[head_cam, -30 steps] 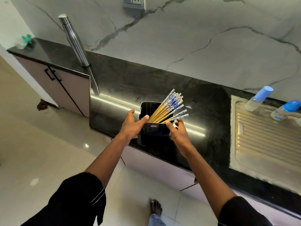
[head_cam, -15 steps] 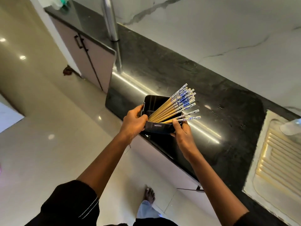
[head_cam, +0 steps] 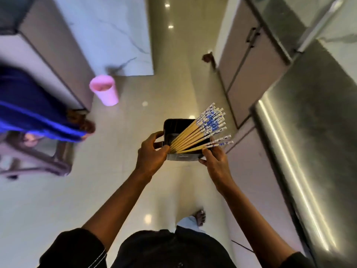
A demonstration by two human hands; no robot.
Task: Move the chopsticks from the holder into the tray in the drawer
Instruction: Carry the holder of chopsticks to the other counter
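Note:
A black rectangular holder (head_cam: 177, 125) hangs in the air over the floor, held between both hands. Several wooden chopsticks (head_cam: 195, 134) with blue-and-white patterned ends lean out of it toward the upper right. My left hand (head_cam: 152, 153) grips the holder's left side, thumb on its near rim. My right hand (head_cam: 216, 161) grips its right near corner, just under the two lowest chopsticks. No drawer or tray is in view.
The dark countertop (head_cam: 309, 132) runs along the right, with pale cabinet doors (head_cam: 249, 74) below it. A pink bin (head_cam: 104, 91) stands on the floor at the left, next to another person in blue (head_cam: 29, 111). My bare foot (head_cam: 199, 217) shows below.
The holder has been lifted off the countertop and carried left, away from the counter. The view has swung from the counter toward the floor. Both hands keep their grip.

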